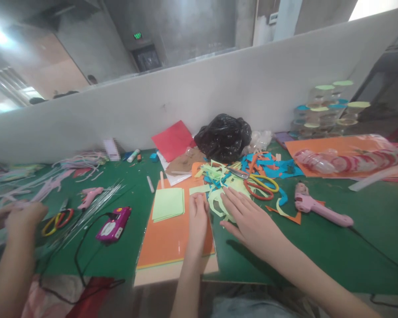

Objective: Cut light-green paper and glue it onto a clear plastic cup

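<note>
Light-green paper strip (198, 189) lies at twelve o'clock of my left hand (199, 213), just beyond its fingertips, with the scrap pile (215, 171) towards one o'clock. I read that hand as narrow, thumb and fingers drawn together, but I cannot tell whether they pinch the strip. My right hand (243, 216) is wide and flat, palm down over the cuttings.

I judge the strip almost weightless and limp — quick to crease, easy to tear, more apt to slide than lift under a flat palm. I'd take its nine o'clock end, near the stacked light-green sheets (168, 204), in a soft fingertip pinch — clear of the tangled scraps and the scissors (239, 172) at my right hand's twelve o'clock.
</note>
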Available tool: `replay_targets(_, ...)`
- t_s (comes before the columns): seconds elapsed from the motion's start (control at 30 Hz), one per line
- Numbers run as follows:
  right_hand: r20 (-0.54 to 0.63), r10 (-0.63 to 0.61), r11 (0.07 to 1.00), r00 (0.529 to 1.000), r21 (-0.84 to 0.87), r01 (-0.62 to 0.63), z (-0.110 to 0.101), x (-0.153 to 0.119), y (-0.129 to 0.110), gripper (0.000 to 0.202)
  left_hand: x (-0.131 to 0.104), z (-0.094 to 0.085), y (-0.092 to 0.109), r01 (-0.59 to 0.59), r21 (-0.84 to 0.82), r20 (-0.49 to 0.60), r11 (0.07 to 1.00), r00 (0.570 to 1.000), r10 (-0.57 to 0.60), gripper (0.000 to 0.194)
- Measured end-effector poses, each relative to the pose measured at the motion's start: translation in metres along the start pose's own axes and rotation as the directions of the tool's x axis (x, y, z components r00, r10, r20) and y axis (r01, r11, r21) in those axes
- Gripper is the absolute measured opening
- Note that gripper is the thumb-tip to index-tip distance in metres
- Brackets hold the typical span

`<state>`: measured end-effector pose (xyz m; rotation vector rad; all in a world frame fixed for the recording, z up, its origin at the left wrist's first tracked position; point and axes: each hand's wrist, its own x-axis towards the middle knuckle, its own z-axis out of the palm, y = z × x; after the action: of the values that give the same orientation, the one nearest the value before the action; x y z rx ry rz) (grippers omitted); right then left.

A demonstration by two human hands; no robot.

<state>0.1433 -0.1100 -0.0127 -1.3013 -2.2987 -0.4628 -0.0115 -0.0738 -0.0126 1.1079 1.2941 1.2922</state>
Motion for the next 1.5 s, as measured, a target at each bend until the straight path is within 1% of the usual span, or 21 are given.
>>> replay_targets(0.17, -0.002, 0.003, 1.000, 1.000, -0.020, -0.004, 0.001, 0.000, 0.000, 0.060, -0.004, 0.003, 0.010, 0.063, -0.073, -0.042, 0.995, 0.997, -0.066, 0.025)
replay_targets(0.3, -0.030, 0.018, 0.998, 0.999, -0.054, -0.020, 0.001, 0.000, -0.001, 0.063, -0.008, 0.006, 0.018, 0.087, -0.106, -0.091, 0.991, 0.991, -0.096, 0.020)
replay_targets(0.47, -0.051, 0.039, 0.999, 0.998, -0.025, -0.040, -0.002, 0.001, -0.002, 0.063, -0.007, 0.004, 0.015, 0.088, -0.105, -0.080, 0.991, 0.992, -0.096, 0.024)
replay_targets(0.57, -0.023, 0.052, 0.999, 0.998, 0.009, -0.051, -0.002, 0.000, -0.002, 0.063, -0.007, 0.003, 0.013, 0.076, -0.087, -0.077, 0.993, 0.994, -0.083, 0.025)
replay_targets(0.67, -0.003, 0.059, 0.998, 0.998, 0.020, -0.059, -0.001, 0.000, -0.002, 0.063, -0.007, 0.004, 0.015, 0.078, -0.051, -0.084, 0.996, 0.993, -0.082, 0.022)
replay_targets(0.83, -0.041, 0.085, 0.996, 0.996, 0.012, -0.084, 0.002, -0.002, 0.000, 0.061, -0.006, 0.004, 0.013, 0.010, -0.027, -0.081, 1.000, 0.997, -0.012, 0.017)
replay_targets(0.93, -0.072, 0.112, 0.994, 0.991, 0.019, -0.111, 0.005, -0.003, 0.001, 0.058, -0.004, 0.002, 0.008, 0.009, -0.024, -0.075, 1.000, 0.997, -0.011, 0.018)
replay_targets(1.0, -0.070, 0.126, 0.991, 0.990, 0.063, -0.122, 0.006, -0.004, 0.001, 0.055, -0.002, 0.001, 0.004, -0.001, 0.004, -0.076, 1.000, 0.997, 0.001, 0.020)
replay_targets(1.07, -0.106, 0.140, 0.984, 0.984, 0.128, -0.126, 0.004, -0.005, 0.003, 0.053, -0.002, 0.001, 0.000, -0.052, 0.062, -0.099, 0.997, 0.993, 0.058, 0.023)
replay_targets(1.13, -0.203, 0.175, 0.972, 0.963, 0.191, -0.136, -0.001, -0.005, 0.008, 0.055, -0.002, 0.000, -0.005, -0.154, 0.145, -0.136, 0.977, 0.975, 0.174, 0.027)
replay_targets(1.17, -0.258, 0.202, 0.965, 0.945, 0.218, -0.146, -0.002, -0.004, 0.011, 0.057, -0.001, -0.001, -0.007, -0.224, 0.199, -0.145, 0.954, 0.956, 0.255, 0.030)
replay_targets(1.2, -0.300, 0.231, 0.957, 0.926, 0.241, -0.160, -0.003, -0.003, 0.017, 0.057, -0.001, -0.002, -0.010, -0.311, 0.261, -0.139, 0.914, 0.925, 0.355, 0.033)
replay_targets(1.23, -0.327, 0.263, 0.949, 0.908, 0.257, -0.183, -0.003, -0.002, 0.024, 0.058, -0.001, -0.003, -0.012, -0.412, 0.331, -0.102, 0.849, 0.879, 0.466, 0.036)
replay_targets(1.27, -0.339, 0.297, 0.941, 0.893, 0.261, -0.214, -0.001, -0.001, 0.033, 0.057, -0.001, -0.003, -0.014, -0.523, 0.397, -0.033, 0.755, 0.813, 0.581, 0.039)
replay_targets(1.3, -0.330, 0.330, 0.934, 0.884, 0.248, -0.256, 0.003, 0.000, 0.043, 0.055, -0.001, -0.004, -0.016, -0.633, 0.446, 0.060, 0.634, 0.727, 0.684, 0.042)
replay_targets(1.33, -0.312, 0.368, 0.926, 0.876, 0.213, -0.313, 0.008, 0.000, 0.054, 0.052, -0.002, -0.003, -0.016, -0.732, 0.468, 0.167, 0.495, 0.623, 0.764, 0.045)
replay_targets(1.37, -0.268, 0.396, 0.918, 0.878, 0.149, -0.369, 0.015, 0.000, 0.065, 0.049, -0.002, -0.003, -0.016, -0.812, 0.460, 0.274, 0.359, 0.514, 0.813, 0.048)
replay_targets(1.4, -0.184, 0.423, 0.905, 0.887, 0.047, -0.422, 0.022, -0.002, 0.076, 0.046, -0.003, -0.002, -0.015, -0.871, 0.427, 0.369, 0.242, 0.413, 0.833, 0.049)
replay_targets(1.43, -0.068, 0.441, 0.892, 0.895, -0.078, -0.445, 0.028, -0.004, 0.085, 0.044, -0.005, 0.000, -0.013, -0.911, 0.381, 0.447, 0.155, 0.328, 0.832, 0.050)
replay_targets(1.47, -0.014, 0.458, 0.881, 0.889, -0.127, -0.456, 0.034, -0.007, 0.093, 0.040, -0.006, 0.002, -0.012, -0.937, 0.335, 0.508, 0.096, 0.266, 0.819, 0.051)
replay_targets(1.5, 0.032, 0.475, 0.870, 0.880, -0.170, -0.463, 0.039, -0.011, 0.099, 0.037, -0.008, 0.004, -0.010, -0.952, 0.299, 0.556, 0.061, 0.226, 0.800, 0.051)
